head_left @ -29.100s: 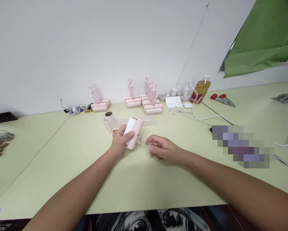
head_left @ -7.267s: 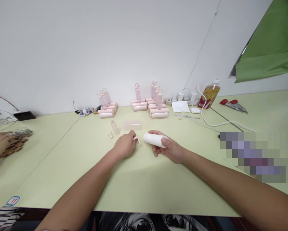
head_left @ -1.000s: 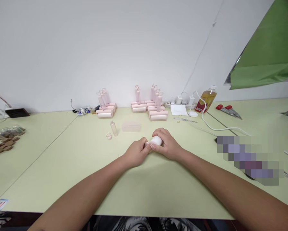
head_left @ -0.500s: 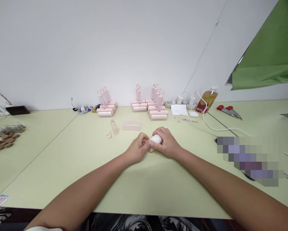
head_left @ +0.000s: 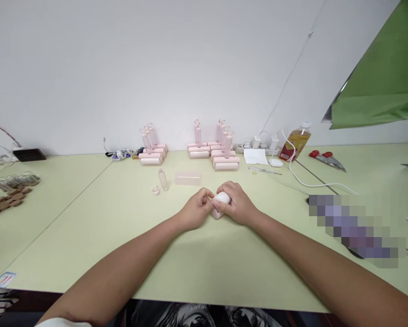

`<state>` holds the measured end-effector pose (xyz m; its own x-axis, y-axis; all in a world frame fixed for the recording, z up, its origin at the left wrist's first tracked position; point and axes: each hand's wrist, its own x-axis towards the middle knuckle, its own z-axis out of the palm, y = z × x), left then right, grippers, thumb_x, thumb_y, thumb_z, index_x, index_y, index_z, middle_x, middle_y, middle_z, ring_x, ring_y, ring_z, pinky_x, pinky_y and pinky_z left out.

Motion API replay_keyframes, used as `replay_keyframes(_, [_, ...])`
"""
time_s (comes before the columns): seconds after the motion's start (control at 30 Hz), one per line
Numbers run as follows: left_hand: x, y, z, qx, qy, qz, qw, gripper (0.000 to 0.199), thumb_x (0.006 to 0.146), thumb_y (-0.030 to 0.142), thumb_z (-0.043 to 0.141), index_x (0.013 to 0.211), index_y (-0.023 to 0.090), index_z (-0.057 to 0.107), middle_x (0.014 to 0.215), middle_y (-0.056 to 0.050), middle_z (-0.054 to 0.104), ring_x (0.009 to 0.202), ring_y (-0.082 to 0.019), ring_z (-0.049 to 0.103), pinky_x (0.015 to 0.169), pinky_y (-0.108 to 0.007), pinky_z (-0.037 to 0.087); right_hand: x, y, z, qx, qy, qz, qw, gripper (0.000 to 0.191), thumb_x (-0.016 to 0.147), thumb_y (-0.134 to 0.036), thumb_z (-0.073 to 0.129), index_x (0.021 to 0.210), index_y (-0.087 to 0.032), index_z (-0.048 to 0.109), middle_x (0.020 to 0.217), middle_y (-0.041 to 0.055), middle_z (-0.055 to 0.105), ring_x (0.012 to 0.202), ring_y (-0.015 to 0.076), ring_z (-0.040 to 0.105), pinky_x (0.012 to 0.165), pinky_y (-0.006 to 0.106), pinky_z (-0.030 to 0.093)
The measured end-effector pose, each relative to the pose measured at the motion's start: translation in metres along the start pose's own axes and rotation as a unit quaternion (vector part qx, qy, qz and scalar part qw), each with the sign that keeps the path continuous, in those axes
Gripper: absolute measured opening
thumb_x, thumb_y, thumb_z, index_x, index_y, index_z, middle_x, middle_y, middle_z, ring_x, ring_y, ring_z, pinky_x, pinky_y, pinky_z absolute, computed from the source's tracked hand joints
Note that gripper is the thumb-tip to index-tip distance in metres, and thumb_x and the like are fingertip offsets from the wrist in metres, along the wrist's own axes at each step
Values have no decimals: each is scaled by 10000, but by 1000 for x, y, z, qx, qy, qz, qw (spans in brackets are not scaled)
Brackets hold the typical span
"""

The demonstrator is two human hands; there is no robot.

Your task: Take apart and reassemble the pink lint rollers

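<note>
Both hands meet around a short white lint roll (head_left: pixel 223 197) low over the table. My right hand (head_left: pixel 240 204) wraps its far right side, thumb lying across the front. My left hand (head_left: pixel 197 209) is closed at the roll's left end, fingertips pinching its edge; part of the roll is hidden by the fingers. Beyond them lies a translucent pink cover (head_left: pixel 188 178). Left of it stands a clear pinkish handle tube (head_left: pixel 163 180), beside a small pink heart-shaped loop cap (head_left: pixel 156 190).
Pink lint rollers with upright handles (head_left: pixel 151 154) stand in groups along the wall, more (head_left: pixel 226 162) at centre. To the right are a drink bottle (head_left: pixel 295 141), a white cable (head_left: pixel 306 183) and red-handled tools (head_left: pixel 327 159). Brown pieces (head_left: pixel 9 200) lie at far left.
The roll has tilted slightly between my hands, and more of its lower end shows. The whole view has shifted a little; both hands keep their hold.
</note>
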<state>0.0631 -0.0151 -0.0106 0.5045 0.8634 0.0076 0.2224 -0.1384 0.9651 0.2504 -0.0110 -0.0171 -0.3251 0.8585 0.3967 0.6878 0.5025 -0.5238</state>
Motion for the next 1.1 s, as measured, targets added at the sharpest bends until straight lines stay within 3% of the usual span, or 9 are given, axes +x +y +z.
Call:
replay_keyframes(0.33, [1,-2,-1,7,-5,3,1000,330,876,512,505,967,201,443,718,25,595,531,-90,422,502,-212,306,0,1,1,28,5,-4,1000,431,821,-645,526,910,-228,591,932,81,576,917,265,503,833,433,431])
replay_keyframes(0.67, [3,-1,-1,32,12,10,999,250,893,435,484,982,217,400,697,45,553,562,-104,448,523,-222,326,1,1,2,33,15,-10,999,387,831,-600,536,927,-231,597,934,81,584,926,268,512,827,425,433])
replay_keyframes(1.1, [3,6,2,70,62,-8,996,117,852,220,487,878,215,374,654,70,397,567,-96,341,509,-211,286,2,-1,4,41,28,5,999,366,802,-572,589,906,-222,607,927,79,582,927,262,507,838,419,424])
